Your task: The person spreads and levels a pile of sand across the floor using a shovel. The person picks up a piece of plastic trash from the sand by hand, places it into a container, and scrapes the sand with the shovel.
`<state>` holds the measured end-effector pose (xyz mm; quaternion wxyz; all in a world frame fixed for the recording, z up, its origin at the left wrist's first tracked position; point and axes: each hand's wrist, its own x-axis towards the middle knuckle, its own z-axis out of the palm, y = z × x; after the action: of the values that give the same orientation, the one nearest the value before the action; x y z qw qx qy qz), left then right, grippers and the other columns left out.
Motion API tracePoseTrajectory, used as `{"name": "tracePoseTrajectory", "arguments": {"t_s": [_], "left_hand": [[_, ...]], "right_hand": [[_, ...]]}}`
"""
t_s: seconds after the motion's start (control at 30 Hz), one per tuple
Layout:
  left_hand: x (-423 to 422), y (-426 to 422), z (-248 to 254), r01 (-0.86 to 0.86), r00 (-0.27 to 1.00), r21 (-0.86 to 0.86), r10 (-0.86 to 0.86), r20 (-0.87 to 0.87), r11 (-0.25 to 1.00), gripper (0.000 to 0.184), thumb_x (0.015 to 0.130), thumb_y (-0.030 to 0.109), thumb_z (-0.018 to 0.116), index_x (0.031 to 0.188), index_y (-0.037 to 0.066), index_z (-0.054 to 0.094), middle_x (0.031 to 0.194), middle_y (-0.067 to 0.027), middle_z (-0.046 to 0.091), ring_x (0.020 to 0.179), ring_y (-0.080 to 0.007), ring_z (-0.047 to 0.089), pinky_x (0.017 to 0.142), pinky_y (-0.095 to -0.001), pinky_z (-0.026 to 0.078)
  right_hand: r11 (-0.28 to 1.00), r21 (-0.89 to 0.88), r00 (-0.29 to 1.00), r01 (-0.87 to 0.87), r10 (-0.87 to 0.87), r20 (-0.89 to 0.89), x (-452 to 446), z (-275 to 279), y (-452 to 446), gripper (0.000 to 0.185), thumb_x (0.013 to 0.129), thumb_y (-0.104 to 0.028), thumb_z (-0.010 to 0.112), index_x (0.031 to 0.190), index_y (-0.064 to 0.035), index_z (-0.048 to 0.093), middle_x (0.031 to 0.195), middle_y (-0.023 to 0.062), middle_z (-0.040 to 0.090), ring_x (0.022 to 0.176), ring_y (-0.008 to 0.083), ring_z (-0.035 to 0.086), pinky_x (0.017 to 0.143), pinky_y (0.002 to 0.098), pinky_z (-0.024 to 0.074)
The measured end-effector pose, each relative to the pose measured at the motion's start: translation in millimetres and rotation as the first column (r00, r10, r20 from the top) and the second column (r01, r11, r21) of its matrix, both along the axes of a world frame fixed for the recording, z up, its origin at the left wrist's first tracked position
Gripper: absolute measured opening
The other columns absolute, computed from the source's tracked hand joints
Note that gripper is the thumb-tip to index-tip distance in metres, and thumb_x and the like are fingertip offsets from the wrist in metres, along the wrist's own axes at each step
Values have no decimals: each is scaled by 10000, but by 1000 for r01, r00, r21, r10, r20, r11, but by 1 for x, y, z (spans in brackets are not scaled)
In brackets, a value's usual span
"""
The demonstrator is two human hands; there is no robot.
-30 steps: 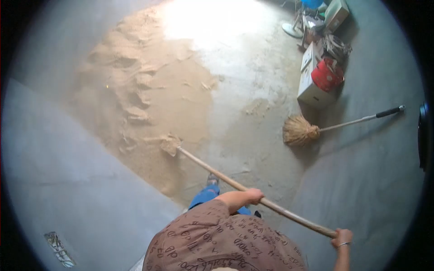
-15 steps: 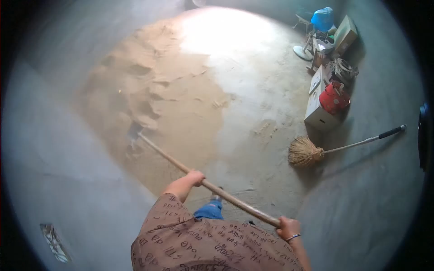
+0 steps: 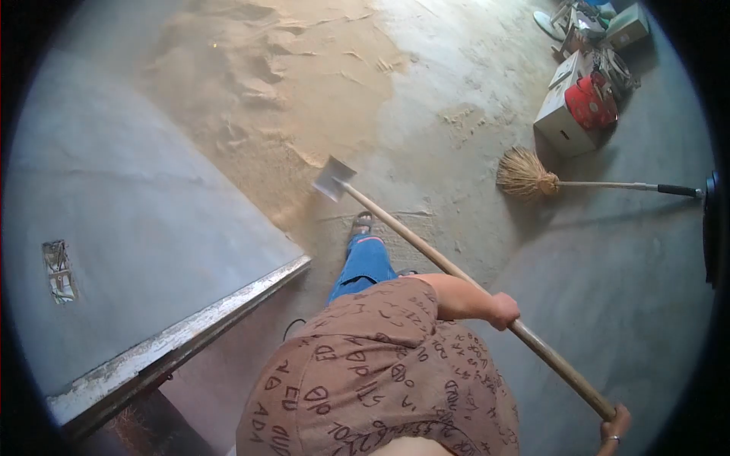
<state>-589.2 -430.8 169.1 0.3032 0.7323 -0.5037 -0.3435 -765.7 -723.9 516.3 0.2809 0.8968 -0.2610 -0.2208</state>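
Both hands (image 3: pixel 503 311) grip the hoe (image 3: pixel 420 243), blade (image 3: pixel 332 178) near sand (image 3: pixel 327 83) edge, floor (image 3: pixel 449 182) between blade and broom (image 3: pixel 525 173).

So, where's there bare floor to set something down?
Mostly the pale floor between the sand on the picture's left and the white box and broom on its right, though some crumbs lie there. It's crowded around the box, with a red bag and second box, and below, where the long-handled tool slants across.

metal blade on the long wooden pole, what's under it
Sandy floor shows around the metal blade; the patch directly beneath is covered, so anything there can't be seen.
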Motion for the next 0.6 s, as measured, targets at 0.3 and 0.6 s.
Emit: {"name": "tracePoseTrajectory", "arguments": {"t_s": [0.3, 0.6], "left_hand": [[-14, 45, -67, 32, 997, 103, -25, -70, 994, 207, 575, 139, 593, 782, 129, 605, 752, -91, 587, 730, -266, 569, 624, -362, 453], [125, 395, -157, -288, 955, 740, 126, 268, 607, 179, 694, 135, 538, 843, 194, 619, 810, -64, 603, 823, -241, 568, 717, -404, 404]], "right_hand": [[994, 60, 968, 90, -73, -242, 1, -51, 66, 243, 470, -69, 664, 691, -73, 562, 714, 127, 571, 728, 293, 553, 634, 363, 445], [644, 738, 966, -203, 257, 41, 104, -260, 342, 289, 540, -159, 640, 800, -140, 516, 639, 93, 567, 590, 280, 555, 517, 369, 440]]}}
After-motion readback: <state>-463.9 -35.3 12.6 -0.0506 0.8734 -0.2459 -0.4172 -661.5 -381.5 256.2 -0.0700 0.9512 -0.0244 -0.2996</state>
